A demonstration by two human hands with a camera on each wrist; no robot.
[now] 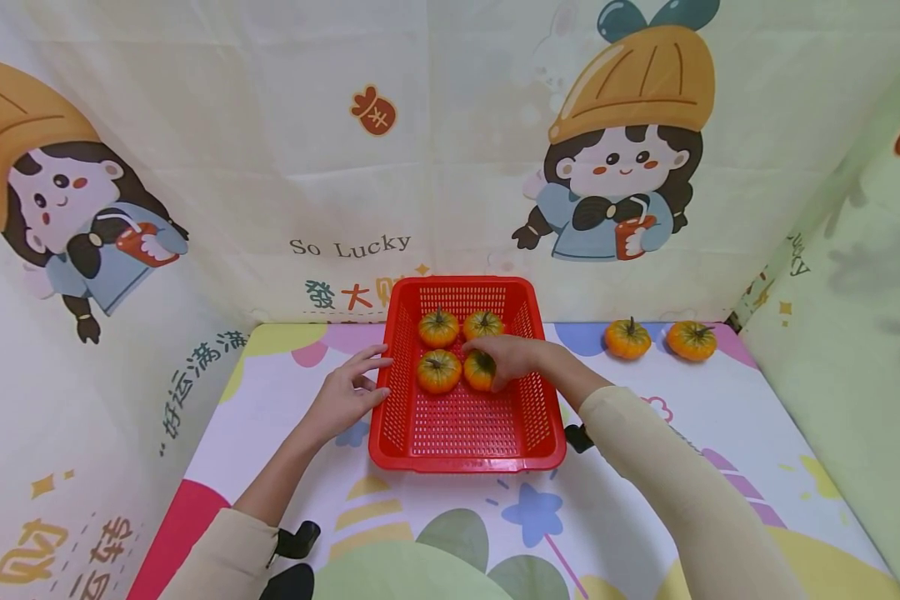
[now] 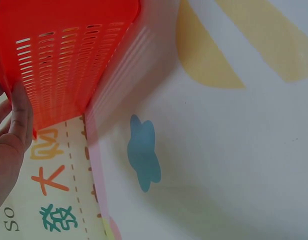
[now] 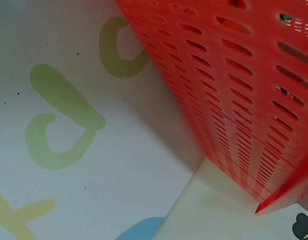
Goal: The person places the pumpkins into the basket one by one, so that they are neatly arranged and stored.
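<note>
A red plastic basket (image 1: 465, 463) with slotted walls stands on the table. Inside it sit small orange pumpkins with green stems: one at the back left (image 1: 438, 329), one at the back right (image 1: 483, 322) and one at the front left (image 1: 439, 372). My right hand (image 1: 513, 358) reaches over the right wall and grips the front-right pumpkin (image 1: 478, 372), partly covering it. My left hand (image 1: 348, 392) rests its loosely spread fingertips against the left rim; in the left wrist view, the fingers (image 2: 20, 112) touch the basket wall (image 2: 69, 55). The right wrist view shows only the basket's outside (image 3: 229, 100), hiding that hand.
Two more pumpkins lie side by side at the table's back right, one nearer the basket (image 1: 627, 339) and one farther right (image 1: 692, 341). A printed cloth (image 1: 465, 167) hangs behind and beside the table, whose top (image 1: 615, 517) is covered in colourful patterns.
</note>
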